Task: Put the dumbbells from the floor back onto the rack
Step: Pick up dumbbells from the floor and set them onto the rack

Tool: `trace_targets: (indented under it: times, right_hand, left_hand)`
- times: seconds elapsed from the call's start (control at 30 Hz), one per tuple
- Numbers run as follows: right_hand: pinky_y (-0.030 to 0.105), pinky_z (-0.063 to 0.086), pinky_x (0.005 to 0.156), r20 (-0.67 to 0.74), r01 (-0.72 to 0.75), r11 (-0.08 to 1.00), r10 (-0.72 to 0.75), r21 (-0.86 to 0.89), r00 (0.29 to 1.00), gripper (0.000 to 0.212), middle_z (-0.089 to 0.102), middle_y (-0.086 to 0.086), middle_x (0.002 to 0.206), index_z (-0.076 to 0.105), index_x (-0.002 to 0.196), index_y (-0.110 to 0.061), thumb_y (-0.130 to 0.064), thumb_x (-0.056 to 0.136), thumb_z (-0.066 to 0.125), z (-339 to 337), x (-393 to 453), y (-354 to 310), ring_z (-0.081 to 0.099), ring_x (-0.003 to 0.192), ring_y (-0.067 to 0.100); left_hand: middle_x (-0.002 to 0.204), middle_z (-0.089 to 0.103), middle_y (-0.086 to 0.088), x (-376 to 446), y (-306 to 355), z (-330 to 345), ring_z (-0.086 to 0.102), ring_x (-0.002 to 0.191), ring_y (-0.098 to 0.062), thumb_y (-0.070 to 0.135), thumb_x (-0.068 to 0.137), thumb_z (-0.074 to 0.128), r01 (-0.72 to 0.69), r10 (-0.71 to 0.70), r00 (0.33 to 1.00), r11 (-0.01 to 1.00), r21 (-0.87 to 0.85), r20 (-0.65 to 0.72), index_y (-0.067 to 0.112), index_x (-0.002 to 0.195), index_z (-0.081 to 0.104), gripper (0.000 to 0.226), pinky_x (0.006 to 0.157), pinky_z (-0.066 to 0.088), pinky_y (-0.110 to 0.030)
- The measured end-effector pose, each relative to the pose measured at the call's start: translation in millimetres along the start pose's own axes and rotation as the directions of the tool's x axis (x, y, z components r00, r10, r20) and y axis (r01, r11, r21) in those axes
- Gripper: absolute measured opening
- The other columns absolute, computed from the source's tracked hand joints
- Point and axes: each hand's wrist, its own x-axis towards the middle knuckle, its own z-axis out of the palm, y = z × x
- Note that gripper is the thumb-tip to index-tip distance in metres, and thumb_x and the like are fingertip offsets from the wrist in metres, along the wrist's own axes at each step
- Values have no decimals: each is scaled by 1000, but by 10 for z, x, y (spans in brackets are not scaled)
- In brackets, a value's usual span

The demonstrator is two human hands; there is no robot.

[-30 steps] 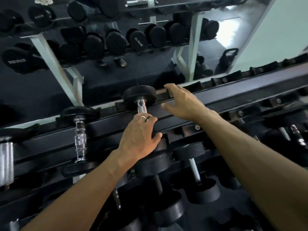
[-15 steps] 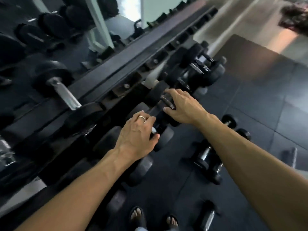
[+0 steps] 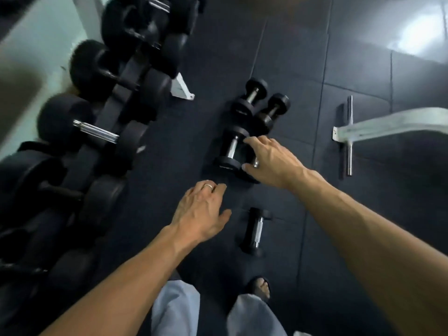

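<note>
Several black dumbbells with chrome handles lie on the dark rubber floor (image 3: 363, 57). My right hand (image 3: 269, 161) hovers, fingers spread, over a pair of them: one dumbbell (image 3: 230, 149) shows to its left, the other is mostly hidden under the hand. Two more dumbbells (image 3: 252, 95) (image 3: 272, 111) lie just beyond. A small dumbbell (image 3: 254, 230) lies alone nearer my feet. My left hand (image 3: 201, 212), with a ring, hangs above the floor with relaxed fingers and holds nothing. The rack (image 3: 126, 76) with large dumbbells runs along the left.
A white bench leg (image 3: 388, 124) with a chrome crossbar (image 3: 349, 137) stands on the floor at the right. The rack's white foot (image 3: 181, 89) juts onto the mat. My legs in light trousers (image 3: 177, 309) and a sandalled foot (image 3: 260, 287) are at the bottom.
The view has swung from the rack down to the floor. Both hands left the rack; the right one has come down over the dumbbell pair.
</note>
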Motion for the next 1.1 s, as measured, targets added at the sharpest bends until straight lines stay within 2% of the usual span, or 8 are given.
trace_targets:
  times: [0.23, 0.53, 0.7, 0.9, 1.0, 1.1]
  right_hand:
    - [44, 44, 98, 59, -106, 994, 104, 40, 993, 68, 45, 8, 141, 30, 147, -18, -41, 90, 58, 1138, -408, 1100, 44, 127, 33]
    - [42, 45, 93, 55, -273, 956, 268, 111, 962, 65, 46, 8, 138, 31, 146, -18, -42, 91, 57, 3202, -226, 2244, 46, 123, 32]
    - [44, 45, 96, 66, -297, 948, 291, 112, 954, 74, 46, 9, 138, 32, 145, -18, -45, 85, 66, 4122, 76, 2762, 46, 125, 32]
    - [44, 46, 97, 72, -244, 963, 237, 111, 969, 89, 50, 10, 132, 35, 145, -19, -51, 73, 75, 4707, 500, 3103, 52, 120, 33]
    - [38, 49, 86, 109, -199, 973, 186, 117, 976, 77, 57, 8, 117, 48, 131, -21, -48, 66, 80, 4901, 642, 3100, 58, 107, 30]
    - [36, 45, 74, 35, -188, 975, 186, 120, 982, 52, 64, 8, 104, 53, 111, -14, -36, 71, 78, 5009, 689, 3099, 60, 97, 32]
  left_hand:
    - [127, 50, 0, 262, 524, 1358, 41, 124, -20, 48, 90, 51, -36, 38, 991, 999, -18, 130, 19, 136, 40, 56, 97, 36, -34]
    - [124, 51, -4, 1015, 325, 3636, 44, 119, -25, 47, 90, 52, -42, 64, 952, 996, -80, 299, 16, 130, 43, 52, 93, 43, -40]
    - [129, 48, -7, 1473, 109, 4754, 45, 122, -27, 47, 87, 58, 48, 16, 942, 982, -180, 335, 14, 134, 39, 61, 95, 43, -44]
    - [129, 49, -12, 1905, -9, 5620, 48, 122, -30, 46, 78, 71, 229, -99, 932, 906, -355, 349, 10, 130, 39, 71, 99, 40, -36]
    - [129, 52, -9, 1926, -5, 5845, 51, 119, -27, 43, 70, 79, 296, -124, 905, 871, -392, 408, 12, 135, 37, 83, 96, 43, -31]
    - [120, 59, -6, 1911, -5, 6003, 58, 109, -24, 35, 66, 82, 378, -122, 869, 789, -485, 479, 16, 134, 38, 83, 93, 47, -32]
